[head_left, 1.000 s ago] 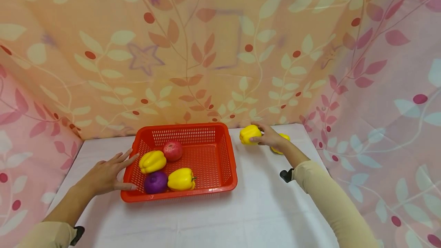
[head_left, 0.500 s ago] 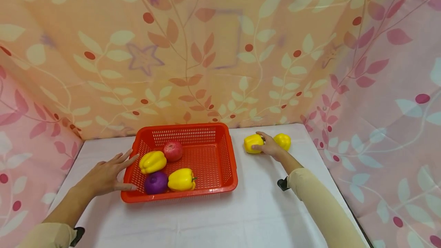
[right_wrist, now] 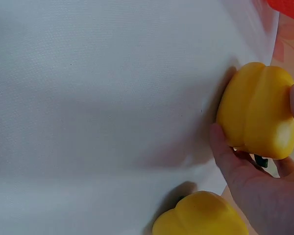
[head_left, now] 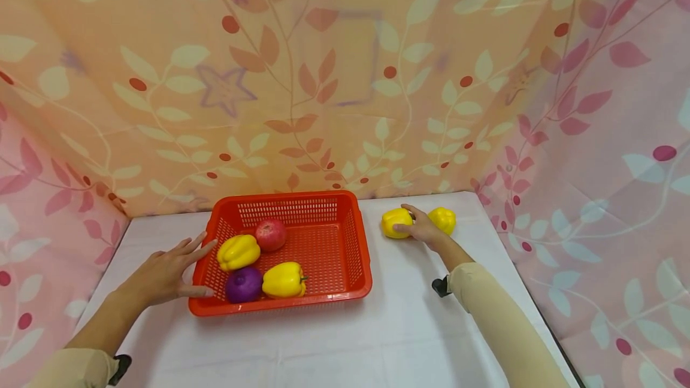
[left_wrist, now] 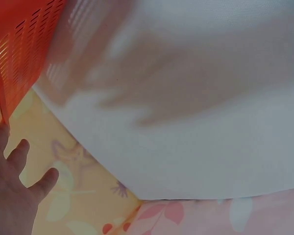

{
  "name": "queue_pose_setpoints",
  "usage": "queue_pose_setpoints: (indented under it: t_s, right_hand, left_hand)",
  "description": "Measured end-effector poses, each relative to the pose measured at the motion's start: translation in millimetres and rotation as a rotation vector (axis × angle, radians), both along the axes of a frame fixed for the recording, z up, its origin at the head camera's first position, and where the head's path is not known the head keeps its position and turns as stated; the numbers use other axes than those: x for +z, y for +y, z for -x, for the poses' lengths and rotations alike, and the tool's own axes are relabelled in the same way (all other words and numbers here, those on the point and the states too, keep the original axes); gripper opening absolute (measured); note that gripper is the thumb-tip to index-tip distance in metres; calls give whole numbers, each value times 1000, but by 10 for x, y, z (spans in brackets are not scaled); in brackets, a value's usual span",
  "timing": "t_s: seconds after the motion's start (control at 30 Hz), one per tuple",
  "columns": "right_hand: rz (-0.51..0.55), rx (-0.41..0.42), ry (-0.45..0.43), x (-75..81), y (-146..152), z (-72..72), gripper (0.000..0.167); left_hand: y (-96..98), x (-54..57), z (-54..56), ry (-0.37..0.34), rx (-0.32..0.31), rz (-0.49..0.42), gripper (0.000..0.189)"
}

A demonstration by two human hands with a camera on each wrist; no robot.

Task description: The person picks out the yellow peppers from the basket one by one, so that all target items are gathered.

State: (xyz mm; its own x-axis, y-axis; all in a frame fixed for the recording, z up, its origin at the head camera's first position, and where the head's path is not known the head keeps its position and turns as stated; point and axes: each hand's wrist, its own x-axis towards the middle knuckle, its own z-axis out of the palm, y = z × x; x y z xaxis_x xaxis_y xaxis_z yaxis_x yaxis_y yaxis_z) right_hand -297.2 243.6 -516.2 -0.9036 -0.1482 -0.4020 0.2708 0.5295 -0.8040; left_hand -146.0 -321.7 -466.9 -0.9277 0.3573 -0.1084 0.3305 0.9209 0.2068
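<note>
I'm watching the right hand (head_left: 422,228) gripping a yellow bell pepper (head_left: 395,224) on the white cloth (head_left: 334,346), between the red basket (head_left: 322,256) and another bell pepper (head_left: 444,220); the left hand (head_left: 170,272) is holding its fingers spread at the basket's left rim.

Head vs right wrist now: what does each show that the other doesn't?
Head only: left hand, plus red fruit, purple item and two peppers in the basket.
Right wrist only: the stem of the loose pepper.
Both: right hand, held pepper, loose pepper, cloth, backdrop, and the basket, though right wrist catches just a bit.
</note>
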Motion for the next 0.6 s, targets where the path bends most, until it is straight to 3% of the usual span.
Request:
queue_pose_setpoints:
  t_s: [0.27, 0.47, 0.6]
  right_hand:
    - [-43, -39, -7, 73, 6, 8, 83]
    - [-70, 3, 18, 116, 6, 43, 80]
    - [-79, 28, 52, 228, -30, 72, 80]
  left_hand:
    - [-12, -17, 11, 15, -13, -1, 106]
    - [-12, -19, 10, 4, -3, 0, 106]
    - [-10, -17, 2, -13, 8, 7, 106]
